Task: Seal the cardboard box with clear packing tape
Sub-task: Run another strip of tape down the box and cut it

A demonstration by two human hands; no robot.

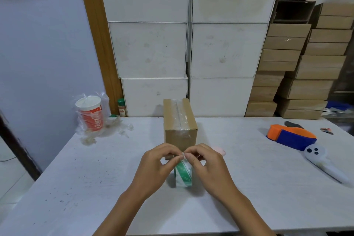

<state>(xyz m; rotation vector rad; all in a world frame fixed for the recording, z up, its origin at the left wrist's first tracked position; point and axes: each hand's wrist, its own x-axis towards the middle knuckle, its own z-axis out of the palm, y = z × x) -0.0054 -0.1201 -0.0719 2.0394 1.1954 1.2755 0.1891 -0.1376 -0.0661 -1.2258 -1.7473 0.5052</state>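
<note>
Head view — tape roll point(184, 175) half hidden behind both hands' fingers point(172, 154).

Brown cardboard box point(180, 124) upright mid-table, clear tape along its top seam (flaps shut); tape roll point(183, 174) just before it

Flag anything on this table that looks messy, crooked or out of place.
The clear tape on the cardboard box looks wrinkled along the top seam and front edge. Crumpled plastic wrap lies loose around the red cup at the left. Nothing looks spilled.
</note>
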